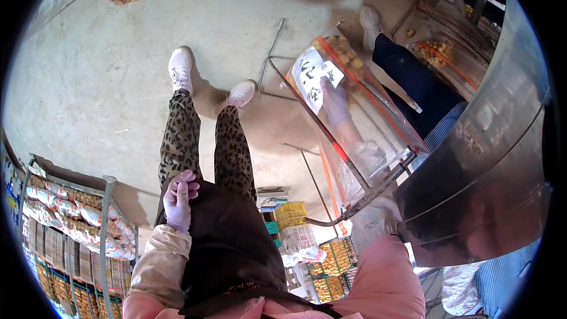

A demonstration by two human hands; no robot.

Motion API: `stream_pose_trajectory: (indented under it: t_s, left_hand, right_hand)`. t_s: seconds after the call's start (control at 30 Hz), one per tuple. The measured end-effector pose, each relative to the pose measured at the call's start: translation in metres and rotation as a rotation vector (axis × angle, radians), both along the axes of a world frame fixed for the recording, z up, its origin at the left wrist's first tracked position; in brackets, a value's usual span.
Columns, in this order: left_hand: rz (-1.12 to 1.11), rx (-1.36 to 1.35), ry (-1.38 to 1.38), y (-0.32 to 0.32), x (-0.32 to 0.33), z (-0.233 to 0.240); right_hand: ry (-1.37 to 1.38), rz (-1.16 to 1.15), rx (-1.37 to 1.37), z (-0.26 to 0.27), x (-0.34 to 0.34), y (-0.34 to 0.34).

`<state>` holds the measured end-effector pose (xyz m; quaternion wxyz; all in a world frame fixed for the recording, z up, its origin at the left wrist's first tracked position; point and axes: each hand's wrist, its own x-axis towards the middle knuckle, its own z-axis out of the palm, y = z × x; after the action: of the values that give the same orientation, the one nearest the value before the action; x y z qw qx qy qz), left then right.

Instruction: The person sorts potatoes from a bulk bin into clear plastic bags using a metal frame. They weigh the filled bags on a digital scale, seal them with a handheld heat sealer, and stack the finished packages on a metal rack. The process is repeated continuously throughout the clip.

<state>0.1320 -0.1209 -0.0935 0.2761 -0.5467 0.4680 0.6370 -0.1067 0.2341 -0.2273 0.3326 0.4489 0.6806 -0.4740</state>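
Note:
My right hand (335, 102), in a thin pale glove, reaches down through the mouth of a long clear plastic bag (376, 97). At its fingertips it grips a white printed card (330, 74) bearing writing. A larger white printed sheet (305, 75) lies close behind it. Small round yellowish-brown items, like potatoes (347, 55), fill the bag's far end. A metal frame (321, 126) with a curved bar (381, 192) stands along the bag and at its mouth. My left hand (180, 199), also gloved, hovers above my dark apron (230, 239) with curled fingers and nothing visible in it.
A large metal chute or hopper (474, 177) rises at the right. Beyond the bag is another person's leg (416, 75), beside a second filled bag (436, 53). A rack (106, 221) of bagged goods and cartons stands at left. Yellow crates (290, 216) lie behind me.

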Motion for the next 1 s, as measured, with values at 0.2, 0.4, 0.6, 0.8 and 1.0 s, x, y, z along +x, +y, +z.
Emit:
stream_pose_trajectory:
  t_s: [0.2, 0.4, 0.6, 0.8, 1.0]
  left_hand:
    - [0.021, 0.019, 0.009, -0.002, -0.007, 0.009]
    - [-0.015, 0.006, 0.04, -0.01, -0.006, 0.013]
    - [-0.002, 0.006, 0.072, -0.018, -0.022, 0.016]
    - [0.074, 0.054, 0.073, -0.03, -0.034, 0.018]
    - [0.123, 0.151, 0.058, -0.066, -0.056, 0.03]
  right_hand:
    - [0.105, 0.232, 0.192, 0.004, 0.009, -0.004]
    - [-0.076, 0.113, 0.04, -0.027, -0.004, 0.008]
    - [-0.018, -0.333, -0.412, 0.012, 0.022, 0.019]
    - [0.204, -0.441, -0.848, 0.116, 0.032, 0.016]
    - [0.202, 0.338, -0.39, 0.206, 0.039, 0.009]
